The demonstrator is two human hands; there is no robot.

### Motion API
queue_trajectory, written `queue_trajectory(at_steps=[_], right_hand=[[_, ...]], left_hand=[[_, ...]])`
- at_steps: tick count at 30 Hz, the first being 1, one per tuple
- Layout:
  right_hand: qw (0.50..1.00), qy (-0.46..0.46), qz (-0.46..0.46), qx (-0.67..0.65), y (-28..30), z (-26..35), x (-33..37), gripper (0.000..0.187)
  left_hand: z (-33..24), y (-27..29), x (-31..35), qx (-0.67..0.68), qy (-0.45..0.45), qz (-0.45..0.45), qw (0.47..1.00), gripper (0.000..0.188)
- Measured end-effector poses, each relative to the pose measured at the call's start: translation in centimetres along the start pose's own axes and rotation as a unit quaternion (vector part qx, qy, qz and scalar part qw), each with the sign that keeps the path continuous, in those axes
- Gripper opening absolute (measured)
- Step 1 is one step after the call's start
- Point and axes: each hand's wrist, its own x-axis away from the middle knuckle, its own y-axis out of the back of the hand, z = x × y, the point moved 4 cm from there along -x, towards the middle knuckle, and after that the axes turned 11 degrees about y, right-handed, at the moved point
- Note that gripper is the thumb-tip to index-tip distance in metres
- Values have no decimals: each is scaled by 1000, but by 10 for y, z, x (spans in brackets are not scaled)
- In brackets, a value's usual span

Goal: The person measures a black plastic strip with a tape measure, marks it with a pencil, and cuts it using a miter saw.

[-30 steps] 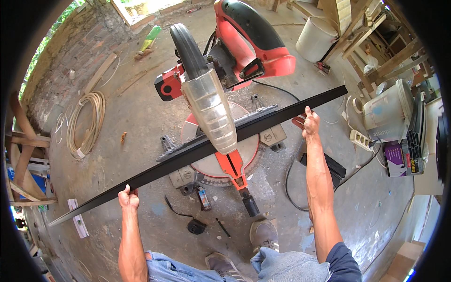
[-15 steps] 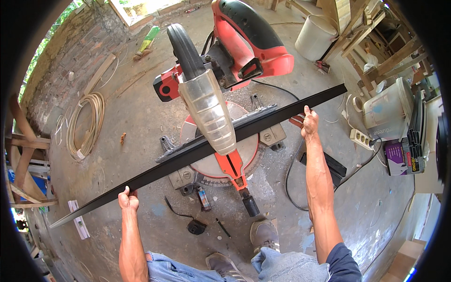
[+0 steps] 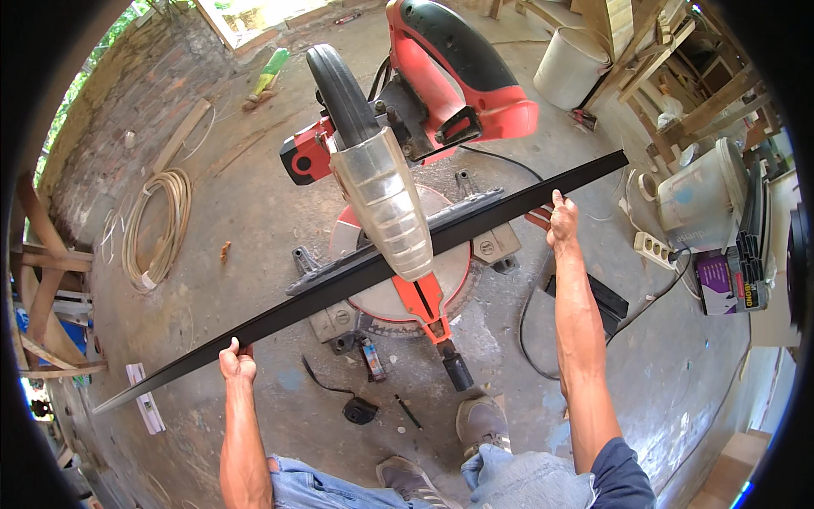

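Observation:
Both my hands hold a long black metal profile (image 3: 335, 280), which runs slantwise from the lower left up to the right. My left hand (image 3: 237, 360) grips it toward its left part, thumb on the near side. My right hand (image 3: 561, 219) is closed round it near its right end, with fingers underneath. Beneath the middle of the bar is a red and black mitre saw (image 3: 458, 93), its head raised. The clear blade guard (image 3: 381, 204) hangs over the bar. Along the far side of the bar lies the saw's grey fence (image 3: 471, 207); whether they touch I cannot tell.
A tape measure (image 3: 360, 411), a pencil (image 3: 408, 412) and a small lighter-like object (image 3: 371, 360) lie on the floor before my shoes. A coiled hose (image 3: 157, 229) lies at left. A white power strip (image 3: 655, 248), a bucket (image 3: 704, 199) and a black cable (image 3: 530, 339) are at right.
The view has shifted very slightly, so the saw sits a little farther right in it. My hands keep their hold on the black profile, with no clear movement along it.

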Motion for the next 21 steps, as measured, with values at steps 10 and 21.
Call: queue_trajectory(at_steps=[10, 21], right_hand=[[1000, 11, 15, -5, 2, -2, -5, 31], [1000, 22, 17, 5, 6, 3, -5, 33]], left_hand=[[2, -3, 13, -38, -7, -15, 999, 12], [10, -145, 186, -512, -585, -50, 627, 46]])
